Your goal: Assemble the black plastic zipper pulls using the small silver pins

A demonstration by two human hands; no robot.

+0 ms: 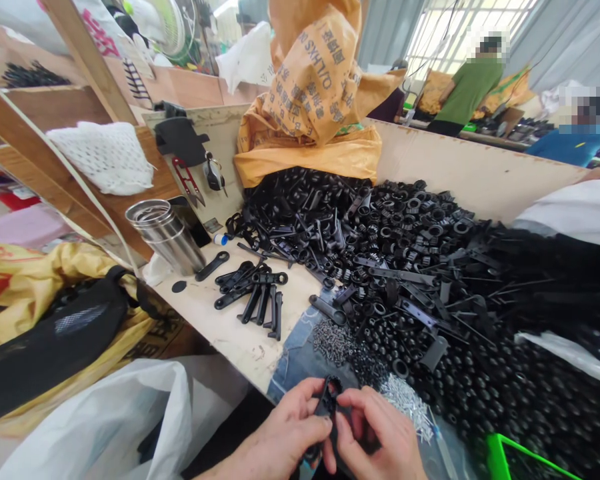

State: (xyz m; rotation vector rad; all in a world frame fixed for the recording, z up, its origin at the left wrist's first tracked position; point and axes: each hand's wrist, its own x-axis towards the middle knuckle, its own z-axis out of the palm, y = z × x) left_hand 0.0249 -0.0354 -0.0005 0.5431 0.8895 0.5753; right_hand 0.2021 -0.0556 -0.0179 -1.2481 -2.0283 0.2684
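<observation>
An open-topped steel tumbler (173,240) stands at the left of the counter (250,347), near a small blue-and-white cap (221,239). Behind it, a white mesh cloth (103,157) drapes over woodwork (161,163); red-handled snips (185,179) and keys (213,175) hang on a pale partition (225,133). Farther back are a fan (169,28), a bright barred window (445,40), a person in green (473,90) and another in blue (570,143).

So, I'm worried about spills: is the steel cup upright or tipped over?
Upright: the steel cup stands with its base on the worktable and its rim uppermost. Whether it holds liquid, I cannot tell.
</observation>
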